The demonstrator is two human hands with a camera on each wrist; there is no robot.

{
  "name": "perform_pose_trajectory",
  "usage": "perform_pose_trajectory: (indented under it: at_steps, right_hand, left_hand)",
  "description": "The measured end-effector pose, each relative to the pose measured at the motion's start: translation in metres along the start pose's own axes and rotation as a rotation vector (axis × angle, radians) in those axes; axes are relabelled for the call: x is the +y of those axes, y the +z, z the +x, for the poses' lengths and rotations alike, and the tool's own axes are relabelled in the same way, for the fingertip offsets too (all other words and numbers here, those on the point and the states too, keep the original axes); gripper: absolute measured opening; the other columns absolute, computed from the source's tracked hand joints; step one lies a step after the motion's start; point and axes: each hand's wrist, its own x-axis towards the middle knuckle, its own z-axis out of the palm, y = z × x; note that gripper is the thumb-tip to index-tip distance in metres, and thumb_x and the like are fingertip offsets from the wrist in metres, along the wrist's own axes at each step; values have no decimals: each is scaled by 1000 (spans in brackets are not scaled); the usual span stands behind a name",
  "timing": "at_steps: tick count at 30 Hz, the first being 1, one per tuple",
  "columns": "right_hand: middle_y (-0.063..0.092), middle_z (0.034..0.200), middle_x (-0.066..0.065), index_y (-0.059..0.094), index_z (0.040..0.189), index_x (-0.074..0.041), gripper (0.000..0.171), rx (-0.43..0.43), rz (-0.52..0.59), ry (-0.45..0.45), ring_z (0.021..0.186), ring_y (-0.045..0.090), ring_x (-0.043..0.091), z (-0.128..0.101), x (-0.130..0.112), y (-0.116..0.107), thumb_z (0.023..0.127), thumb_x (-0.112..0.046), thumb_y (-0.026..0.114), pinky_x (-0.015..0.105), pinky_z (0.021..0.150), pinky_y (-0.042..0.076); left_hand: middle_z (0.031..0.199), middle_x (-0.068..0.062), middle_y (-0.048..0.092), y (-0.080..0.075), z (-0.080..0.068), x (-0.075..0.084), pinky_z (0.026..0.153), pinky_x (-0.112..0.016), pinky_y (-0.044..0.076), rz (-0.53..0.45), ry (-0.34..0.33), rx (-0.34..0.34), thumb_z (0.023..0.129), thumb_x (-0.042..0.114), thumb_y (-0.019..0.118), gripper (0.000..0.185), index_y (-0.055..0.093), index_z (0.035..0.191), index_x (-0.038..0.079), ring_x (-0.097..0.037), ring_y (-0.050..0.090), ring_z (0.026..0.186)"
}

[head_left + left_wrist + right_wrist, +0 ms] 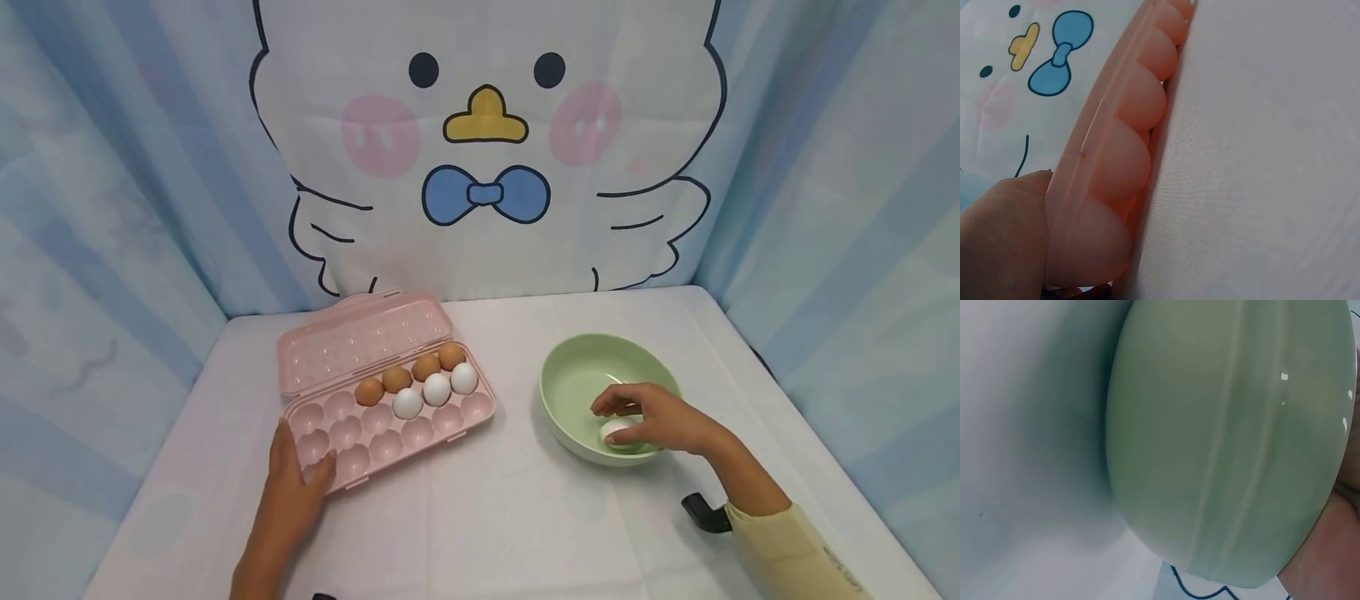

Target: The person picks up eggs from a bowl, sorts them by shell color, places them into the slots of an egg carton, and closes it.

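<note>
Egg point(617, 431), white and smooth, lies in the green bowl point(570, 375) near its front wall, long axis roughly left to right; the right hand point(654, 417) curls over it, fingertips touching, though whether it truly grips I cannot tell. The left hand point(294, 483) lies flat with straight fingers against the pink plastic tray point(352, 454) at its near corner, thumb on the rim. Brown and white eggs fill its far cups.
</note>
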Motion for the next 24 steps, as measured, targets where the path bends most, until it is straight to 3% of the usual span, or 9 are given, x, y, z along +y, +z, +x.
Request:
perform_pose_trajectory:
  at_steps: [4, 12, 17, 24]
  right_hand:
    - [70, 118, 4, 71, 119, -8, 35, -51, -8, 29, 110, 65, 26, 1, -1, -2, 88, -17, 85, 39, 98, 51]
    - [69, 113, -4, 73, 112, -18, 33, -160, -148, 71, 99, 61, 20, 3, -4, -1, 84, 0, 79, 35, 83, 51]
    - [69, 117, -3, 74, 117, -15, 31, -145, -166, 88, 103, 61, 20, 4, -6, 0, 88, -8, 81, 35, 84, 51]
    - [67, 120, 2, 69, 122, -7, 31, -83, -130, 39, 113, 62, 23, 6, -5, 2, 93, -13, 79, 40, 97, 52]
  left_hand:
    - [168, -19, -23, 0, 0, 0, 120, -62, 11, -10, 5, 6, 104, 46, 53, 102, -23, 160, 7, -43, -7, 154]
    - [168, -18, -23, 1, -1, -1, 119, -62, 11, -13, 14, 8, 104, 45, 54, 102, -23, 160, 8, -43, -7, 154]
    - [168, -18, -24, 0, 0, -1, 119, -63, 11, -8, 13, 4, 104, 46, 54, 103, -24, 160, 8, -43, -6, 154]
    - [168, -18, -24, 0, 0, -2, 119, -63, 11, -9, 11, -1, 104, 48, 53, 103, -24, 160, 8, -44, -7, 154]
